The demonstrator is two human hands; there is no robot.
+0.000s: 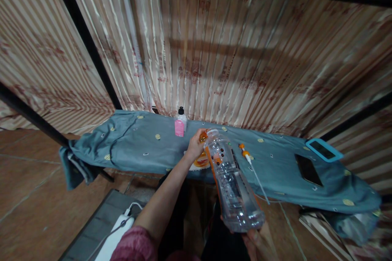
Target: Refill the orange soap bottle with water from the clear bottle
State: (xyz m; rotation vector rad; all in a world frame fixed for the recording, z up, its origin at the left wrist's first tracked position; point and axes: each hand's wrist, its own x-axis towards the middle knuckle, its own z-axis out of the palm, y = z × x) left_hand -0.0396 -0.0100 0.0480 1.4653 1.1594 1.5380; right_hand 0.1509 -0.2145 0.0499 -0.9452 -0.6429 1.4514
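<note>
Here, right hand (260,240) grips clear bottle (234,187); left hand (196,144) pinches its cap (203,136); label unreadable.

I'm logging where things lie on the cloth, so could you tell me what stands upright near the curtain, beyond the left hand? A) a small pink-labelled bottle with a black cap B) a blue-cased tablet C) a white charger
A: the small pink-labelled bottle stands upright on the blue-grey cloth by the curtain, beyond the left hand.

Right hand (260,242) partly cut off below bottle (231,179).
</note>
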